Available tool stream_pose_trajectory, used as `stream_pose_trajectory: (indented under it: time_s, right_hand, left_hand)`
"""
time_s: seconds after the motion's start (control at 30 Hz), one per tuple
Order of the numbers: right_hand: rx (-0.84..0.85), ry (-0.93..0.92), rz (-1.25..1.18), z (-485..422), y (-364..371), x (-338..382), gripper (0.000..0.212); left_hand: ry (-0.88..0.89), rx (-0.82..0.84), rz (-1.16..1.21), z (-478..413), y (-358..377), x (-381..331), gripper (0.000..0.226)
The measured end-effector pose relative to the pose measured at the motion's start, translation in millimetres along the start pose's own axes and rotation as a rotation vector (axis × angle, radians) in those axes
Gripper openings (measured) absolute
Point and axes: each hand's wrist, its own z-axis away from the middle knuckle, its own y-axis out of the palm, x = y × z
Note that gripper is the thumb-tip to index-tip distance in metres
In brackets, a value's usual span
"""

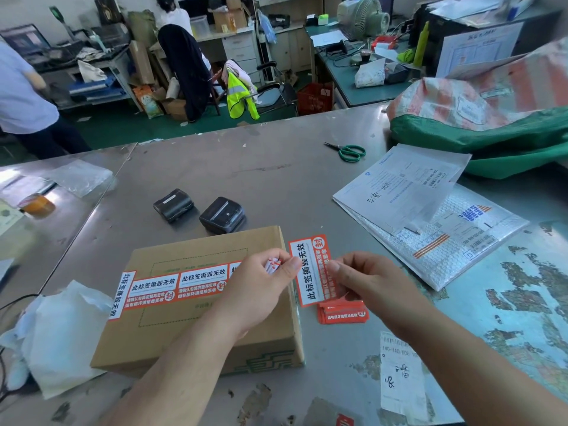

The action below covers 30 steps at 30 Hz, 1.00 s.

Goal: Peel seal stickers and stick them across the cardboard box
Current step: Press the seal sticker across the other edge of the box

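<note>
A brown cardboard box point(215, 330) lies on the metal table in front of me. A row of orange-and-white seal stickers point(172, 287) runs across its top, and one more wraps over its left edge. Both hands hold one seal sticker point(310, 272) upright just past the box's right edge. My left hand point(261, 284) pinches its left edge and also holds crumpled backing scraps. My right hand point(365, 281) pinches its right edge. Under my right hand lies a small stack of orange stickers point(342, 313) on the table.
Two black portable printers point(196, 210) sit beyond the box. Green-handled scissors point(349, 152) lie farther back. Bubble mailers with papers point(430, 216) and a large woven sack point(479, 109) fill the right. White plastic bags point(58, 333) lie left of the box; a paper label point(399, 376) lies near right.
</note>
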Motion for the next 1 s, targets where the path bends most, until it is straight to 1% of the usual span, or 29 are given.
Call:
stream_pose_trajectory:
  time_s: [0.07,0.17,0.27,0.33,0.43,0.5,0.6,0.63,0.7,0.8,0.93,1.0]
  right_hand:
    - [0.017,0.023,-0.024,-3.5,3.1,0.1,0.023]
    - [0.005,0.015,-0.033,-8.1,4.3,-1.3,0.025]
    - [-0.052,-0.007,-0.030,-14.6,8.4,-0.6,0.026]
    - [-0.105,-0.005,-0.023,-20.1,13.0,-1.0,0.027]
    - [-0.157,0.080,-0.109,-29.7,15.8,-1.7,0.028]
    - [-0.129,0.176,-0.218,-36.3,16.4,-2.2,0.025]
    - [-0.089,0.288,-0.285,-43.5,18.7,-2.8,0.018]
    - [-0.085,0.313,-0.299,-45.5,20.7,-3.7,0.018]
    - [-0.068,0.352,-0.324,-48.5,27.3,-5.6,0.016]
    - [-0.048,0.376,-0.346,-49.3,36.1,-10.2,0.016]
    - [-0.034,0.394,-0.360,-49.1,40.4,-13.4,0.017]
    - [-0.021,0.392,-0.343,-49.0,41.2,-13.5,0.016]
  left_hand:
    - [-0.004,-0.001,-0.002,0.1,-0.8,1.0,0.033]
    - [-0.012,-0.015,-0.010,-0.1,-3.2,3.1,0.032]
    - [-0.001,-0.026,-0.048,-0.7,-10.0,2.9,0.029]
    - [0.009,-0.064,-0.075,-2.7,-15.5,5.6,0.021]
    - [-0.007,-0.194,-0.085,-6.2,-25.6,16.1,0.012]
    - [-0.025,-0.261,-0.104,-7.8,-30.5,25.6,0.017]
    - [-0.023,-0.315,-0.076,-7.3,-29.5,36.0,0.029]
    - [0.001,-0.318,-0.065,-7.1,-27.8,38.6,0.030]
    - [0.065,-0.298,-0.066,-7.9,-24.4,43.6,0.025]
    - [0.147,-0.280,-0.148,-11.3,-22.4,46.6,0.016]
    - [0.170,-0.233,-0.234,-17.6,-19.2,50.8,0.015]
    - [0.188,-0.251,-0.247,-19.5,-17.3,55.7,0.015]
